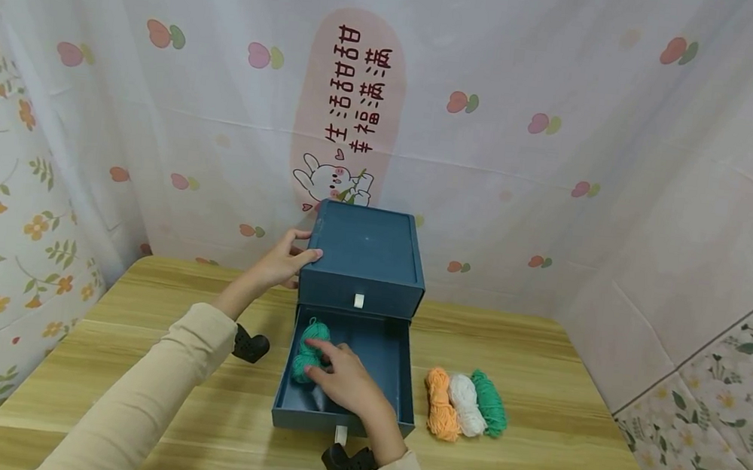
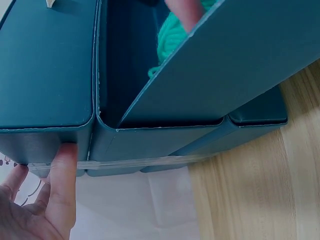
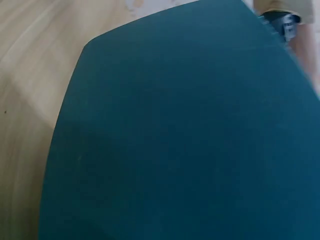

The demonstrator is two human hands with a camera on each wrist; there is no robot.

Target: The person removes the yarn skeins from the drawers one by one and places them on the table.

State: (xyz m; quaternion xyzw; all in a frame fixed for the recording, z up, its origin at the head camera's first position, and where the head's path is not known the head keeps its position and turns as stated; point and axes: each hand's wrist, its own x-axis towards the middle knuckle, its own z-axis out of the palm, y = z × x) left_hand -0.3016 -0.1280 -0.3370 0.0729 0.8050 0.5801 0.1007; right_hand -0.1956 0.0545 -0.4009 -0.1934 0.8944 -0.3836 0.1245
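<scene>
A dark blue drawer cabinet (image 1: 369,243) stands on the table with its lower drawer (image 1: 372,356) pulled out. My left hand (image 1: 289,258) rests against the cabinet's upper left side, and its fingertips press on that side in the left wrist view. Inside the drawer, along the left wall, lies a green skein of yarn (image 1: 314,333). My right hand (image 1: 347,377) reaches over the drawer's front, index finger and thumb spread apart at the skein. The drawer front (image 3: 175,125) fills most of the right wrist view and hides the right hand there.
To the right of the drawer, an orange skein (image 1: 442,404), a white skein (image 1: 467,404) and another green skein (image 1: 489,403) lie side by side on the wooden table (image 1: 532,462). A patterned curtain (image 1: 505,172) hangs behind the cabinet.
</scene>
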